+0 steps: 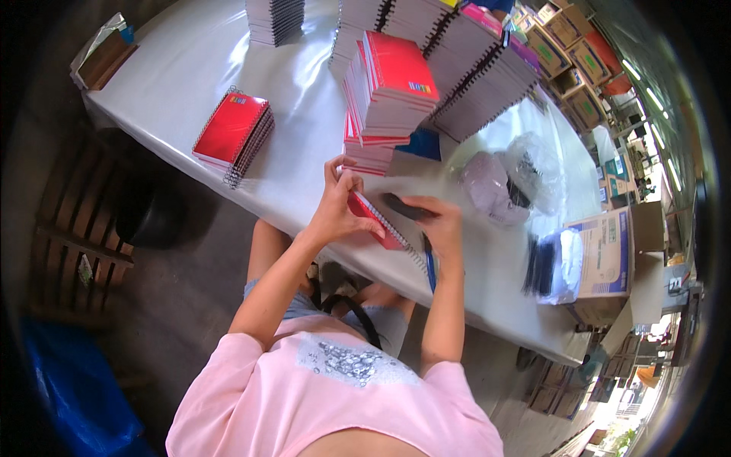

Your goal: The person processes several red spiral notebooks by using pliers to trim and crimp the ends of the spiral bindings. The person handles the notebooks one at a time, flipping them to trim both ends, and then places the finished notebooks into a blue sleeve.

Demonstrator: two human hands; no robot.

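My left hand (339,209) grips a small red notebook (391,238) at the table's near edge, thumb on its cover. A silvery spiral coil (416,259) runs along its right edge and sticks out past the near end. My right hand (443,225) is closed around a dark tool (405,206), blurred and held just beside the coil; its exact kind does not show. Below that hand is a narrow blue piece (431,266), possibly part of the tool. Just beyond my hands rises a tall pile of red-covered notebooks (400,68).
To the left lies a short stack of coil-bound red notebooks (232,129). Tall stacks of spiral-bound notebooks (480,76) stand at the back. Clear plastic bags (502,183) lie on the right, near an open carton (601,255). A pale sheet covers the table (297,114).
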